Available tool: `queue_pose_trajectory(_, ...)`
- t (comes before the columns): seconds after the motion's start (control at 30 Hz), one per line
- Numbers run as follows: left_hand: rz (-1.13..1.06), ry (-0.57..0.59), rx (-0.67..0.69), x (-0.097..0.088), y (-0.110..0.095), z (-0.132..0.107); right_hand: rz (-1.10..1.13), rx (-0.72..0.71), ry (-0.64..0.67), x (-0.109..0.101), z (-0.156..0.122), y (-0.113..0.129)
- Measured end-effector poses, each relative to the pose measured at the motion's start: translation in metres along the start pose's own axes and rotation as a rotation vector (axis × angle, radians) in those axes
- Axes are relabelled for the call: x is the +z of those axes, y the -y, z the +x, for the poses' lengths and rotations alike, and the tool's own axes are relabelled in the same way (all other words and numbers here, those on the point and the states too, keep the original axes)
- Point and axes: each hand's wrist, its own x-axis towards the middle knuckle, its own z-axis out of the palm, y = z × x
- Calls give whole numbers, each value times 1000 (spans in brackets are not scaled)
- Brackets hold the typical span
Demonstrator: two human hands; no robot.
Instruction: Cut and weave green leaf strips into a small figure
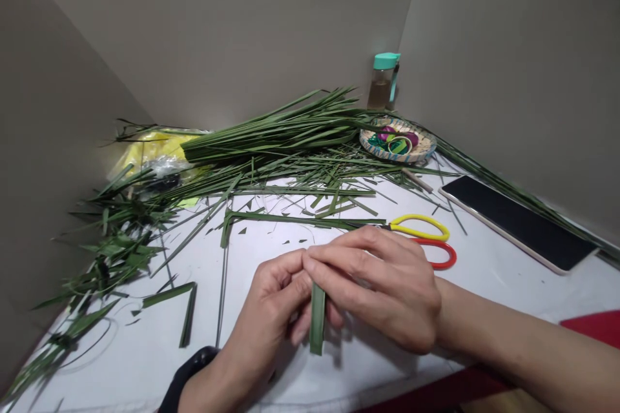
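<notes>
Above the near part of the white table, my left hand (276, 300) and my right hand (382, 287) meet at the fingertips. Between them they pinch a green leaf strip (317, 322), whose free end hangs down toward me. Fingers cover the strip's upper end. Just beyond my right hand lie scissors with one yellow and one red handle loop (448, 255); the hand hides part of them. A long folded leaf strip (290, 219) stretches across the table behind my hands. To the left lies a bent leaf piece (188, 310).
A thick bundle of long leaves (276, 132) lies at the back, with loose scraps before it. Beside it stand a woven basket (426, 145) and a bottle with a teal lid (385, 61). A phone (518, 222) lies right; leafy clippings (116, 251) and a yellow bag (157, 145) are left.
</notes>
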Motion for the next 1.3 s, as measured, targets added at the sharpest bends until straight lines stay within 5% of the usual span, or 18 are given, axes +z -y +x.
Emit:
queue_pose_trajectory(0.33,-37,-22,-2,1,0,-2,26,-79,-104,6,-3,-4)
queue_pose_trajectory(0.47,-20,-23,13,3,-1,-3,48,8,-29,2,-3,-7)
queue_pose_trajectory(0.83,80,-65,-21,4,-2,-4,134,139,-151,10,-3,-6)
queue_pose_trajectory(1.2,14,-41,-25,8,-4,-3,128,43,-9,-1,2,-3)
queue_pose_trajectory(1.3,11,-37,-7,7,-1,-3,145,0,-71,7,-2,-5)
